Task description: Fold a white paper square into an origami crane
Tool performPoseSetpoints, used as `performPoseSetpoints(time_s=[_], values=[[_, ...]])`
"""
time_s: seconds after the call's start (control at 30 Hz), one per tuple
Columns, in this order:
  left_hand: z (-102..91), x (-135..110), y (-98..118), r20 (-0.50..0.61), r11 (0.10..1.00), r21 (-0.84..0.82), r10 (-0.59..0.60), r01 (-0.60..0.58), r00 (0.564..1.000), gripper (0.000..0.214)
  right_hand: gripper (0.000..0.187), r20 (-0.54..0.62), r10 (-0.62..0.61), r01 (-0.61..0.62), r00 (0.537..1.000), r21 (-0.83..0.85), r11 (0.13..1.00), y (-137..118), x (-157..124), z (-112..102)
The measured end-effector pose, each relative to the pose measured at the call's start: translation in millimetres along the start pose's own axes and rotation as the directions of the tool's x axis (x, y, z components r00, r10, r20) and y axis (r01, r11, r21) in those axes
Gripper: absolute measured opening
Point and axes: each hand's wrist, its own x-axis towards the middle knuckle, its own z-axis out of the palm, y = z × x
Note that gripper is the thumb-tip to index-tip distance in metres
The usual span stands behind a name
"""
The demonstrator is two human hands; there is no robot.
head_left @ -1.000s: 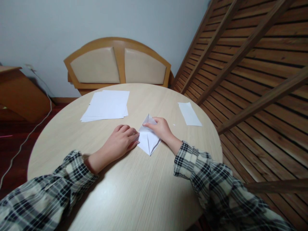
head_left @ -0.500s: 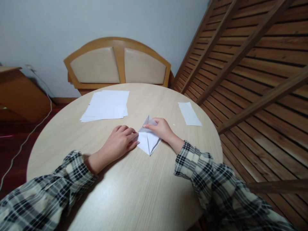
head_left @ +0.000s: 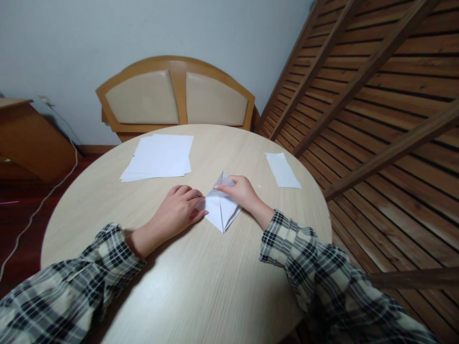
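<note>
A white sheet of paper folded into a diamond shape (head_left: 217, 213) lies on the round table in front of me, with a crease down its middle and a lifted upper flap. My left hand (head_left: 183, 206) grips its left corner between thumb and fingers. On the upper right side, my right hand (head_left: 241, 191) pinches the raised flap, thumb on top. The right hand's other fingers are partly hidden behind the paper. Layers show apart along the lower right edge.
A stack of white paper sheets (head_left: 158, 156) rests at the table's back left. One narrow paper strip (head_left: 283, 170) lies at the right, with a tiny white scrap (head_left: 259, 186) near it. Beyond the round table (head_left: 201, 286) stand a headboard (head_left: 182, 91) and a slatted wooden panel (head_left: 380, 95).
Both hands stay almost in place on the folded paper. The left fingers have shifted very slightly at the left corner, and the paper there looks a little more opened.
</note>
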Motion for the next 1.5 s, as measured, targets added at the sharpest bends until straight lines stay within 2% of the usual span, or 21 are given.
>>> performPoseSetpoints(time_s=[0.13, 0.27, 0.67, 0.87, 1.07, 1.27, 1.5], values=[[-2.3, -0.3, -1.0, -0.041, 0.992, -0.074, 0.103, -0.106, 0.994, 0.022, 0.037, 0.007, 0.005, -0.005, 1.0, 0.022, 1.0, 0.6, 0.1, 0.6], [-3.7, -1.3, 0.5, -0.012, 0.974, -0.117, 0.193, -0.193, 0.981, 0.027, 0.037, 0.011, 0.011, -0.011, 1.0, 0.015, 1.0, -1.4, -0.5, 0.7], [-1.7, -2.0, 3.3, 0.026, 0.978, -0.037, 0.207, -0.206, 0.978, 0.029, 0.037, 0.004, -0.011, 0.011, 1.0, -0.008, 1.0, -1.2, 0.7, -0.3], [-2.1, -3.2, 0.9, -0.004, 0.966, -0.089, 0.244, -0.243, 0.97, 0.032, 0.036, 0.005, -0.006, 0.006, 1.0, 0.007, 1.0, 1.5, 0.8, -0.1], [-0.3, -5.1, 3.3, 0.038, 0.964, -0.122, 0.24, -0.234, 0.97, 0.03, 0.038, -0.001, 0.014, -0.014, 1.0, 0.011, 1.0, 3.1, 0.8, 1.3], [-7.8, -6.2, 8.5, 0.07, 0.954, -0.157, 0.27, -0.257, 0.96, 0.032, 0.035, 0.0, 0.03, -0.03, 1.0, 0.005, 1.0, -0.3, -0.2, 0.4], [-10.6, -14.0, 13.7, 0.149, 0.951, -0.109, 0.302, -0.288, 0.941, 0.041, 0.037, -0.019, 0.027, -0.027, 0.999, 0.003, 1.0, 2.3, 1.1, 0.1]])
